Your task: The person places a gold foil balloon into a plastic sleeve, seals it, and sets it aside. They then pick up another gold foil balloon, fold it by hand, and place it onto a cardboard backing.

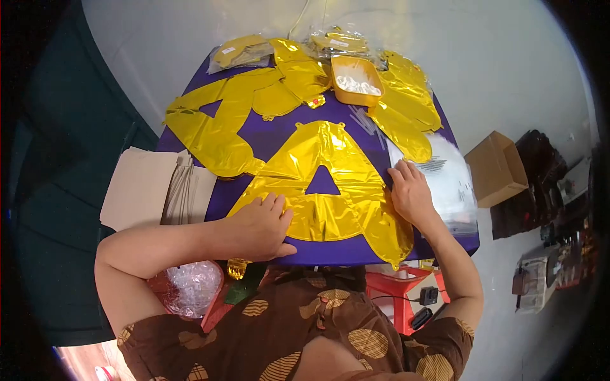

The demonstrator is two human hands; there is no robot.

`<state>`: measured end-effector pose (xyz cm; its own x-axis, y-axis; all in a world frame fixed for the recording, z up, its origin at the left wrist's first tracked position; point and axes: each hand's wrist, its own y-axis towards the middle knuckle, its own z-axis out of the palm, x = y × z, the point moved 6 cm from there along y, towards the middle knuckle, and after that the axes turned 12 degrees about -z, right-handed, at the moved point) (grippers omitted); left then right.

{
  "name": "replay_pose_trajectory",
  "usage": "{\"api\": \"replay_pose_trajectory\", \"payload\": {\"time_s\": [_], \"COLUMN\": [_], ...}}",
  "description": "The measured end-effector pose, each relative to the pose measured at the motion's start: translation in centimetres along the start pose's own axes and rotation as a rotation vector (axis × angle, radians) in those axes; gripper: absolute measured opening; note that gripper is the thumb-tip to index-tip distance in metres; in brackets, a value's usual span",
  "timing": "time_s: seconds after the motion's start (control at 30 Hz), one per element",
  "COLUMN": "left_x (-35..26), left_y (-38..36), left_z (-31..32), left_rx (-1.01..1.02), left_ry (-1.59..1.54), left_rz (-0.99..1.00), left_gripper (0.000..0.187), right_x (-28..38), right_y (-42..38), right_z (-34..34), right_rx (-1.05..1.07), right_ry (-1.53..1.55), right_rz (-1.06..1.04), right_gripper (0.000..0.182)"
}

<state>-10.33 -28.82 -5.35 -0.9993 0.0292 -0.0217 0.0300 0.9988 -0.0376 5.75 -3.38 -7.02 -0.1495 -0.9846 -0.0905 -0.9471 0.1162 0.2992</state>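
Note:
A flat gold foil balloon shaped like the letter A [324, 216] lies in front of me on a purple-covered table [318, 254]. My left hand [264, 225] rests palm down over its lower left leg, with the fingers stretched out. At its right edge, my right hand [410, 190] lies with fingers extended, beside a stack of clear printed plastic bags [448, 184]. Nothing shows gripped in either hand. Another gold foil letter balloon [219, 136] lies behind to the left, its lower end close to the front one.
A yellow tub [359, 95] of white pieces stands at the back, with packed gold balloons [340, 41] behind it. More gold foil [410, 95] lies at the right. White card sheets [140, 187] sit at the left edge. A cardboard box [499, 168] is right of the table.

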Motion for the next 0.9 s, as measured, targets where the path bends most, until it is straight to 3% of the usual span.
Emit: {"api": "replay_pose_trajectory", "payload": {"time_s": [0.33,0.43,0.47,0.53,0.6,0.73,0.83,0.9], "left_x": [0.5,1.1,2.0,4.8,9.0,18.1,23.4,25.1], "left_y": [0.4,0.8,1.3,2.7,3.4,4.5,4.7,5.2], "left_z": [0.4,-1.6,-2.3,-4.1,-5.3,-5.8,-3.5,-1.4], "left_rx": [0.001,-0.030,0.043,0.187,0.091,0.267,0.436,0.383], "left_ry": [-0.032,-0.107,-0.141,-0.209,-0.156,-0.029,0.033,0.063], "left_rz": [-0.016,0.008,-0.054,-0.182,-0.327,-0.642,-0.713,-0.671], "left_gripper": [0.069,0.063,0.060,0.053,0.046,0.049,0.060,0.069], "right_x": [-0.8,0.8,1.4,1.7,2.6,5.4,6.7,7.3], "right_y": [-0.1,1.7,2.5,4.1,6.0,10.5,13.8,16.2], "right_z": [-0.3,-1.7,-2.0,-1.1,-0.6,-0.3,1.3,1.7], "right_rx": [0.000,-0.126,-0.178,-0.156,-0.165,-0.247,-0.257,-0.299], "right_ry": [-0.120,-0.030,0.026,0.170,0.283,0.385,0.323,0.315], "right_rz": [-0.004,-0.088,-0.124,-0.144,-0.174,-0.265,-0.341,-0.379], "right_gripper": [0.040,0.030,0.026,0.018,0.012,0.015,0.018,0.018]}}
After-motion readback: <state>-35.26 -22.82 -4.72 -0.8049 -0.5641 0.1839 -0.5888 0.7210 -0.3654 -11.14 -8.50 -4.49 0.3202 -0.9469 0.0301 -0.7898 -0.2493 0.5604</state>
